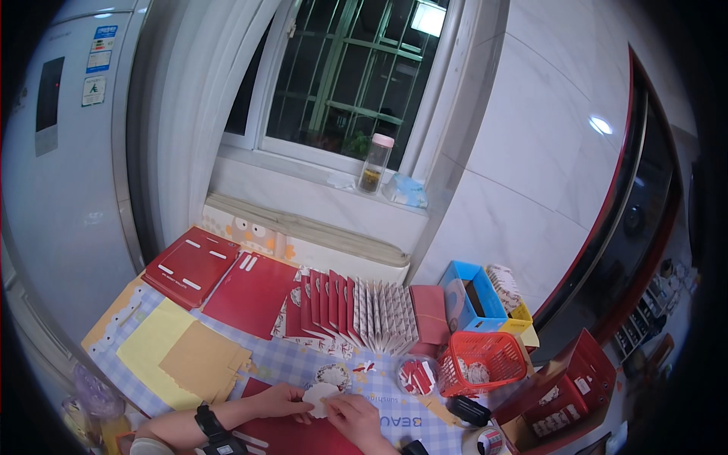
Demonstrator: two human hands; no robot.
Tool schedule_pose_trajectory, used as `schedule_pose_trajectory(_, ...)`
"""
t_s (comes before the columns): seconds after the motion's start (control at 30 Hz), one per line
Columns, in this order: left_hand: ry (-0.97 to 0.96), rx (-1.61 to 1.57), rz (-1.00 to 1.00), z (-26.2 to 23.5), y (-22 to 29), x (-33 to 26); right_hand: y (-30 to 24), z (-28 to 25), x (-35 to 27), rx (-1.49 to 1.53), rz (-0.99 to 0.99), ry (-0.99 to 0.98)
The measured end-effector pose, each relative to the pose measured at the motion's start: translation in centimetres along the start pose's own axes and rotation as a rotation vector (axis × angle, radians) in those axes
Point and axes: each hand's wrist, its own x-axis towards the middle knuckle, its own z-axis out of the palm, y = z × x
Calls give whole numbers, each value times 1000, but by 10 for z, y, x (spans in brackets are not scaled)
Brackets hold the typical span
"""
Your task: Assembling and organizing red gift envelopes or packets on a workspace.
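Near the front edge of the table, my left hand (282, 400) and my right hand (353, 417) pinch a small white paper piece (321, 396) with a wavy edge between them. Under both hands lies a dark red card sheet (297, 440) with white strips at its lower left. Just beyond the white piece sits a round patterned paper cutout (332, 376), and small red-and-white scraps (365, 367) lie to its right. A black band with a device is on my left wrist.
Folded red and patterned cards (334, 307) stand in a row at the back. Red folders (193, 267) and yellow sheets (155, 349) lie left. At right are a clear tub (417, 376), an orange basket (485, 360), a blue bin (472, 299) and a red box (565, 394).
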Motion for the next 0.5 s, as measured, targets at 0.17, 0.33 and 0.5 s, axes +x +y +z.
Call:
schedule_pose_trajectory(0.17,-39,-50,-5,2,5,-1,0,1,2,-146,-178,9)
schedule_pose_trajectory(0.33,-51,-49,-16,1,1,0,2,1,0,-141,-154,-27)
schedule_pose_trajectory(0.5,46,72,8,1,6,-1,31,-2,-7,-35,137,123)
